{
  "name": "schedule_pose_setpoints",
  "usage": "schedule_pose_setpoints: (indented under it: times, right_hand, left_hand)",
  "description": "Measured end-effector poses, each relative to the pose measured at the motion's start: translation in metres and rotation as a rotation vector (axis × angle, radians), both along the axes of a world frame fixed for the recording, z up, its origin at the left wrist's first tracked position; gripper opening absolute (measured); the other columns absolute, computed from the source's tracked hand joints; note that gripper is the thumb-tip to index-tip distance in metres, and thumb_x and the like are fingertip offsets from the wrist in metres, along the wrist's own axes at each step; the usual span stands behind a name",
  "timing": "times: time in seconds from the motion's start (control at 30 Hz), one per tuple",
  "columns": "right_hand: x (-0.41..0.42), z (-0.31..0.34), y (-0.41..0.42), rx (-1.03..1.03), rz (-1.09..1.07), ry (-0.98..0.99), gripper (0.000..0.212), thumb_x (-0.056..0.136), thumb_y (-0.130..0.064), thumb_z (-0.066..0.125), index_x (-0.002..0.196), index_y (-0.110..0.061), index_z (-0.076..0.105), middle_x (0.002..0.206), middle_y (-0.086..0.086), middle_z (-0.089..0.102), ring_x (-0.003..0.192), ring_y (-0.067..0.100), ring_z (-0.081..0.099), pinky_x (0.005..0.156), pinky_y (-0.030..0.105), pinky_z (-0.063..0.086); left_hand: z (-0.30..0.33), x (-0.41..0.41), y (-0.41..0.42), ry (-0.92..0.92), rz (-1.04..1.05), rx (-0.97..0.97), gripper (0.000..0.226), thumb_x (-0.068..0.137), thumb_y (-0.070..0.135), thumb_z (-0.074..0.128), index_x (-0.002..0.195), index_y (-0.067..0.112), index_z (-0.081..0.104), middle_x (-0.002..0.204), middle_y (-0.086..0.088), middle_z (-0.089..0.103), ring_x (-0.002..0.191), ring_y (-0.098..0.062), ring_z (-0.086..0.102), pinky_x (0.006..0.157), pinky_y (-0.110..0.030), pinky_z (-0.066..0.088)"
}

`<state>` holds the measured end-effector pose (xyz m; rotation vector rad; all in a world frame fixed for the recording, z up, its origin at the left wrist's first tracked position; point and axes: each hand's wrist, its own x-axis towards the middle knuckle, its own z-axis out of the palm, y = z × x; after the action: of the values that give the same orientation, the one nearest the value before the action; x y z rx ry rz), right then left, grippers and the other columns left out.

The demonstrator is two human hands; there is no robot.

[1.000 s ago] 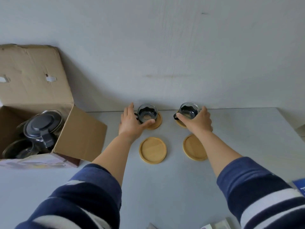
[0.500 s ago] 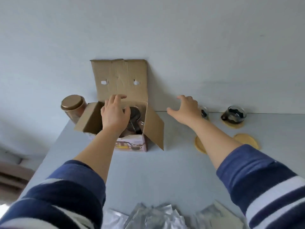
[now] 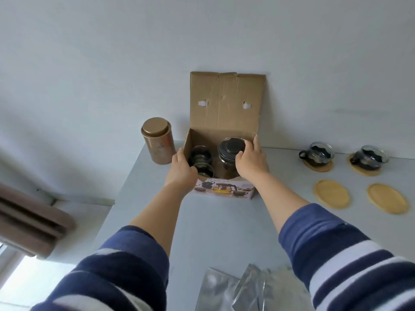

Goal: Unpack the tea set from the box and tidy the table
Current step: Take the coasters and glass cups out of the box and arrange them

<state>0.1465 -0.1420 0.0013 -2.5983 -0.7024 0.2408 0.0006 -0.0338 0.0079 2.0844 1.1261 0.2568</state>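
An open cardboard box (image 3: 224, 104) stands at the table's back edge, its lid flap upright against the wall. Inside are a glass teapot (image 3: 230, 147) with a dark lid on the right and two stacked glass cups (image 3: 200, 158) on the left. My right hand (image 3: 251, 161) is curled around the teapot's top, thumb in front and fingers behind. My left hand (image 3: 181, 169) grips the box's left front corner, thumb inside by the cups. Two more glass cups (image 3: 317, 153) (image 3: 370, 157) sit on bamboo coasters at the right.
Two bare bamboo coasters (image 3: 332, 197) (image 3: 387, 201) lie in front of those cups. A copper tea tin (image 3: 158, 141) stands left of the box. Silver foil bags (image 3: 247, 288) lie at the near edge of the grey table (image 3: 213, 227).
My right hand has swung left from beside the box onto the teapot's lid. My left hand has dropped from over the box to its left front corner. The view has closed in.
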Motion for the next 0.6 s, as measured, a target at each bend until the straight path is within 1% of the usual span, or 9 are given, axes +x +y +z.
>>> schedule_pose_setpoints:
  times: [0.1, 0.2, 0.27, 0.33, 0.37, 0.43, 0.5, 0.53, 0.6]
  right_hand:
    - [-0.011, 0.003, -0.005, -0.009, -0.019, 0.015, 0.053, 0.099, -0.029, 0.031, 0.149, -0.014, 0.023, 0.163, 0.005, 0.002, 0.142, 0.032, 0.026, 0.111, 0.044, 0.036]
    - [-0.024, 0.003, -0.014, -0.013, -0.029, 0.008, 0.053, 0.099, -0.028, 0.033, 0.149, -0.013, 0.023, 0.163, 0.006, 0.003, 0.14, 0.033, 0.028, 0.109, 0.045, 0.038]
    - [-0.031, 0.003, -0.02, -0.006, -0.027, 0.026, 0.053, 0.098, -0.027, 0.034, 0.148, -0.013, 0.024, 0.163, 0.006, 0.004, 0.14, 0.034, 0.028, 0.109, 0.045, 0.037]
    - [-0.034, 0.007, -0.023, -0.035, -0.023, 0.039, 0.054, 0.097, -0.027, 0.035, 0.148, -0.014, 0.024, 0.162, 0.007, 0.006, 0.141, 0.035, 0.026, 0.112, 0.048, 0.032]
    - [-0.034, 0.011, -0.023, -0.066, -0.025, 0.024, 0.055, 0.096, -0.027, 0.036, 0.148, -0.014, 0.025, 0.162, 0.007, 0.01, 0.141, 0.035, 0.025, 0.114, 0.049, 0.027]
    - [-0.032, 0.02, -0.021, -0.102, -0.004, -0.077, 0.053, 0.093, -0.028, 0.041, 0.144, -0.017, 0.034, 0.155, 0.008, 0.027, 0.139, 0.033, 0.027, 0.113, 0.049, 0.023]
    - [-0.03, 0.031, -0.013, -0.051, 0.12, -0.19, 0.049, 0.091, -0.03, 0.046, 0.138, -0.018, 0.044, 0.144, 0.006, 0.044, 0.132, 0.028, 0.038, 0.108, 0.044, 0.03]
    - [-0.03, 0.037, -0.007, -0.028, 0.212, -0.212, 0.047, 0.091, -0.031, 0.048, 0.136, -0.018, 0.048, 0.14, 0.005, 0.048, 0.129, 0.027, 0.042, 0.106, 0.042, 0.033]
    - [-0.032, 0.043, 0.012, -0.063, 0.382, -0.19, 0.047, 0.091, -0.036, 0.051, 0.134, -0.017, 0.051, 0.137, 0.004, 0.053, 0.126, 0.025, 0.048, 0.103, 0.041, 0.035]
  left_hand:
    - [0.001, -0.008, -0.007, 0.009, -0.002, 0.029, 0.065, 0.092, 0.007, 0.042, 0.151, 0.021, 0.019, 0.148, -0.005, 0.033, 0.12, -0.031, 0.053, 0.096, -0.047, 0.05]
    - [-0.002, -0.02, -0.014, 0.052, -0.019, 0.058, 0.066, 0.09, 0.009, 0.044, 0.15, 0.021, 0.018, 0.149, -0.003, 0.032, 0.116, -0.032, 0.055, 0.091, -0.044, 0.052]
    - [-0.002, -0.027, -0.016, 0.106, -0.035, 0.099, 0.068, 0.089, 0.014, 0.045, 0.15, 0.022, 0.017, 0.15, -0.002, 0.032, 0.117, -0.032, 0.054, 0.095, -0.046, 0.048]
    - [0.0, -0.031, -0.016, 0.176, -0.062, 0.159, 0.069, 0.087, 0.02, 0.046, 0.15, 0.02, 0.018, 0.147, -0.003, 0.036, 0.12, -0.031, 0.052, 0.102, -0.049, 0.041]
    - [0.0, -0.033, -0.016, 0.203, -0.071, 0.19, 0.069, 0.087, 0.023, 0.047, 0.15, 0.019, 0.018, 0.146, -0.004, 0.037, 0.123, -0.03, 0.05, 0.103, -0.048, 0.039]
    - [0.001, -0.034, -0.014, 0.218, -0.071, 0.282, 0.071, 0.088, 0.031, 0.051, 0.15, 0.018, 0.018, 0.147, -0.006, 0.036, 0.129, -0.029, 0.043, 0.105, -0.047, 0.036]
    - [0.003, -0.033, -0.01, 0.196, -0.097, 0.408, 0.079, 0.087, 0.043, 0.055, 0.15, 0.017, 0.017, 0.152, -0.005, 0.029, 0.136, -0.028, 0.034, 0.107, -0.045, 0.032]
    - [0.003, -0.032, -0.008, 0.194, -0.128, 0.438, 0.086, 0.084, 0.051, 0.057, 0.151, 0.016, 0.015, 0.154, -0.004, 0.024, 0.139, -0.027, 0.03, 0.109, -0.045, 0.03]
    - [0.004, -0.029, -0.005, 0.235, -0.191, 0.391, 0.109, 0.075, 0.066, 0.061, 0.154, 0.016, 0.005, 0.159, -0.002, 0.015, 0.144, -0.025, 0.022, 0.113, -0.046, 0.026]
